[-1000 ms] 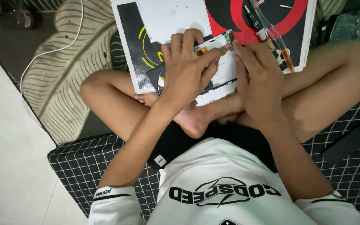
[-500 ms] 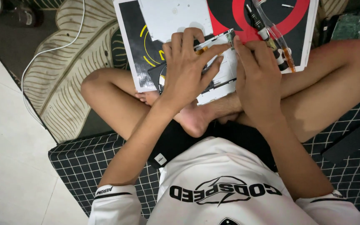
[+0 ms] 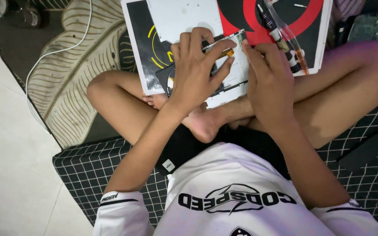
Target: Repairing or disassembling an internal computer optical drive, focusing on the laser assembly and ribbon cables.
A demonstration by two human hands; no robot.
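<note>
Seat: checked black cushion (image 3: 110,175) nearest, legs crossed on it, bare foot (image 3: 204,124) at 6 o'clock of the work.
Left hand (image 3: 195,72): spread over a flat white-cased drive (image 3: 230,81), palm down, fingertips (image 3: 230,43) curled at a small gold-brown part on its upper edge; grip pressed onto the casing rather than pinched around it.
Right hand (image 3: 270,81): at 3 o'clock of the left, touching the drive's right end, fingers close together and bearing down; cannot tell whether anything small sits under them.
Drive's place: resting on the shins and on the near edge of a black, red and white board (image 3: 141,52), between both hands.
Step in hand: judged as disassembly, casing held steady while a small piece at the top edge gets worked loose.
Next move calls for: steady pressure from the right, a fine pull or pry from the left, care with the thin gold strip.
Farther out: loose white plate (image 3: 182,17) at 12 o'clock; screwdrivers (image 3: 283,37) at 1 o'clock on the board; leaf-patterned mat (image 3: 66,83) and white cable (image 3: 53,54) at 9 to 10 o'clock.
</note>
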